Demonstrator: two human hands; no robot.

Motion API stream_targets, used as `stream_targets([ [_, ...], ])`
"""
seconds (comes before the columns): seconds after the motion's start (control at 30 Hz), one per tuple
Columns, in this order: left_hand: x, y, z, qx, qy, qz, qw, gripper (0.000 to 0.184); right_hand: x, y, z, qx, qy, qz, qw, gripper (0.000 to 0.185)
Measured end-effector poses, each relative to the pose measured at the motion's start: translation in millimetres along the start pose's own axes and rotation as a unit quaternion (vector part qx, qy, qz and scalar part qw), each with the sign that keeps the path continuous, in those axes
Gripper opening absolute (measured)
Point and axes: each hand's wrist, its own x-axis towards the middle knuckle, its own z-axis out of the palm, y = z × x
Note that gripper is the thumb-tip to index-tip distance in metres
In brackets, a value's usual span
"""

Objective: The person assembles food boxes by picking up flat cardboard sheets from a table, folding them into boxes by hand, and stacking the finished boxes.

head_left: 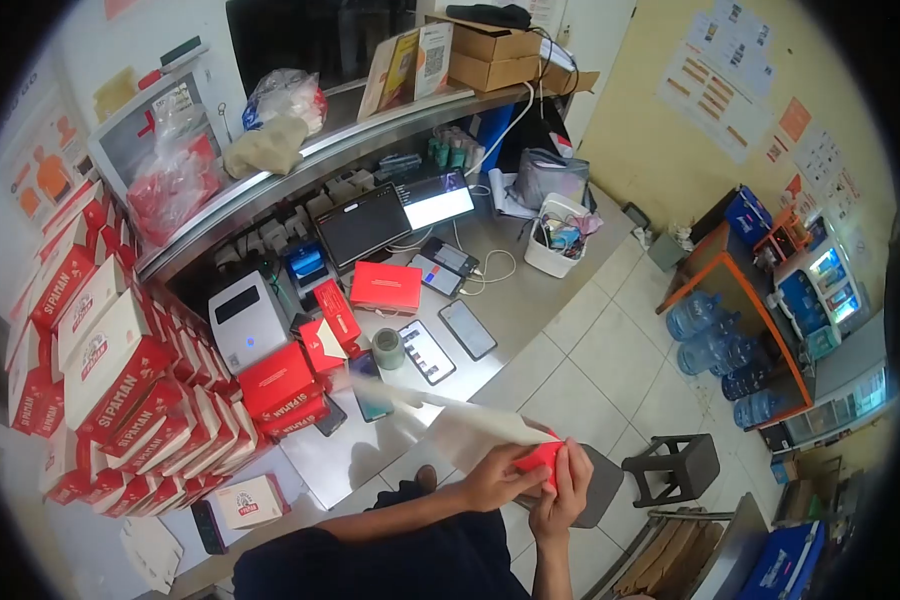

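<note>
Both hands are together at the lower middle, holding a red and white cardboard piece (485, 425). My left hand (500, 480) has its fingers bent against the red end of the piece. My right hand (567, 485) grips the same red part from the other side. The pale part extends up and left from the hands and is blurred by motion. Red boxes (275, 380) stand on the counter to the left, near a small grey-green jar (388, 348) and several phones (467, 330).
Stacks of red and white boxes (120, 370) fill the left side. A white printer (250, 322), monitors (362, 228) and a white basket (553, 262) are on the counter (515, 325). A dark stool (672, 468) and water jugs (705, 350) stand at right.
</note>
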Motion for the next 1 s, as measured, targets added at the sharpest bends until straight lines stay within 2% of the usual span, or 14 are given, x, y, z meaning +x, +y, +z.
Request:
stream_targets([
  [0.07, 29, -14, -16, 0.182, 0.092, 0.061, 0.977, 0.029, 16, 23, 5, 0.008, -0.02, -0.014, 1.0, 0.046],
  [0.1, 48, 3, -15, 0.074, 0.134, -0.017, 0.988, 0.036, 24, 38, 3, 0.029, -0.109, -0.08, 0.99, 0.045],
  [0.17, 79, -4, -24, 0.103, 0.156, -0.03, 0.982, 0.043, 39, 61, 3, 0.032, -0.227, -0.155, 0.961, 0.039],
  [0.3, 125, -48, -4, 0.014, 0.198, -0.036, 0.979, 0.046, 81, 96, 10, -0.02, -0.1, -0.099, 0.99, 0.034],
  [0.47, 200, -78, 24, -0.003, 0.17, -0.052, 0.984, 0.039, 135, 156, 9, -0.07, -0.176, -0.053, 0.98, 0.039],
  [0.6, 278, -116, 44, 0.142, 0.202, 0.098, 0.964, 0.042, 193, 224, -20, 0.028, -0.224, 0.007, 0.974, 0.043],
  [0.7, 323, -111, 37, 0.215, 0.09, -0.188, 0.954, 0.051, 197, 349, -69, 0.278, -0.425, -0.077, 0.858, 0.049],
  [0.73, 335, -118, 31, 0.213, 0.081, -0.194, 0.954, 0.051, 213, 364, -81, 0.35, -0.477, -0.083, 0.802, 0.051],
  [0.77, 348, -122, 23, 0.256, -0.065, -0.166, 0.95, 0.046, 202, 358, -87, 0.346, -0.306, 0.128, 0.878, 0.045],
  [0.8, 362, -124, 17, 0.292, -0.202, -0.132, 0.926, 0.041, 208, 343, -86, 0.315, -0.117, 0.326, 0.884, 0.04],
  [0.83, 376, -125, 17, 0.294, -0.306, -0.199, 0.883, 0.033, 213, 351, -85, 0.344, -0.095, 0.34, 0.87, 0.037],
  [0.87, 389, -125, 21, 0.287, -0.3, -0.204, 0.887, 0.033, 221, 361, -91, 0.341, -0.103, 0.347, 0.867, 0.037],
  [0.93, 413, -124, 33, 0.259, -0.404, -0.276, 0.833, 0.032, 240, 381, -100, 0.234, -0.295, 0.275, 0.885, 0.045],
  [1.0, 433, -140, 39, 0.226, -0.402, -0.281, 0.842, 0.037, 265, 390, -95, 0.295, -0.26, 0.314, 0.864, 0.044],
])
